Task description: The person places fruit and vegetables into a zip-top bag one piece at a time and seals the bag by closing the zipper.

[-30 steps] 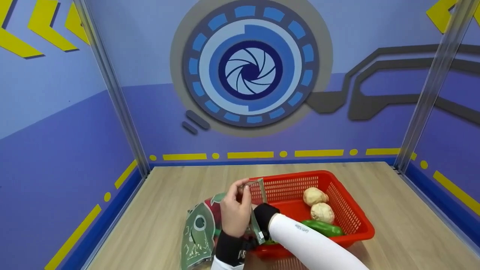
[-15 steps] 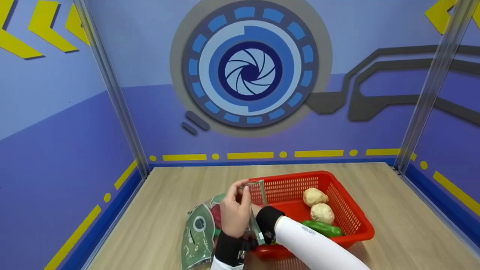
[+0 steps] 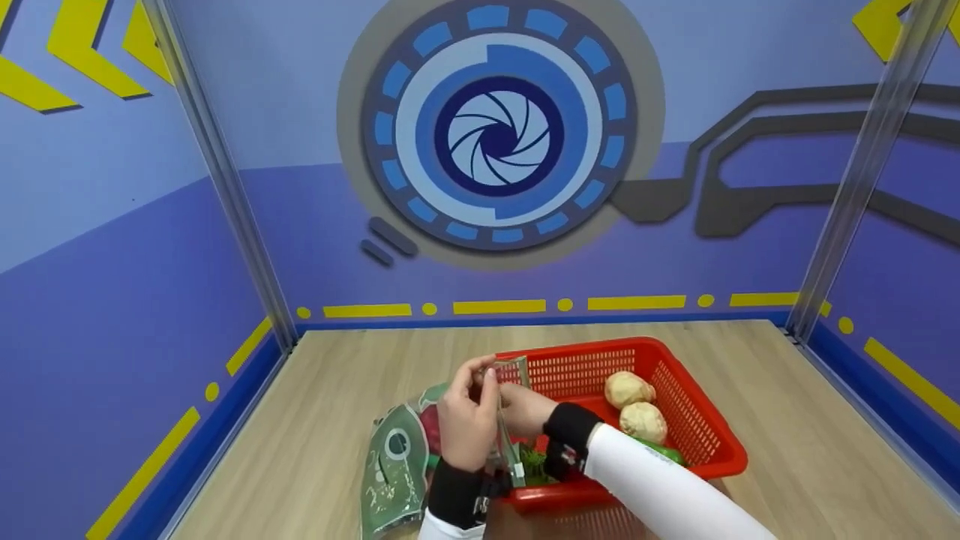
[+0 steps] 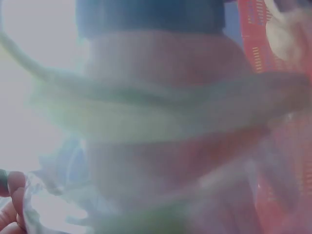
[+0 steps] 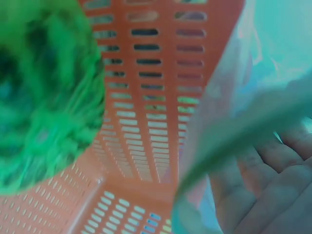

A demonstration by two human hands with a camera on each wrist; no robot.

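My left hand (image 3: 466,420) pinches the rim of a clear plastic bag (image 3: 394,469) with a green printed face, holding its mouth upright. The bag leans at the left side of the red basket (image 3: 724,435). Something dark red (image 3: 430,429) shows through the bag wall. My right hand (image 3: 525,411) is at the bag's mouth, its fingers hidden behind the left hand in the head view. In the right wrist view, fingers (image 5: 258,170) lie loosely bent beyond the bag's edge, holding nothing visible. Left fingertips (image 4: 15,187) sit at the film in the left wrist view.
Inside the basket lie two pale round vegetables (image 3: 643,422), a green pepper (image 3: 664,451) and a frilly green vegetable (image 3: 534,465). The basket's perforated wall (image 5: 146,87) rises close to the right wrist. Printed panels enclose the wooden table (image 3: 337,390).
My right hand has drawn back to the right out of the bag's mouth, uncovering the frilly greens while its sleeve covers more of the pepper. The left hand keeps its hold on the rim.
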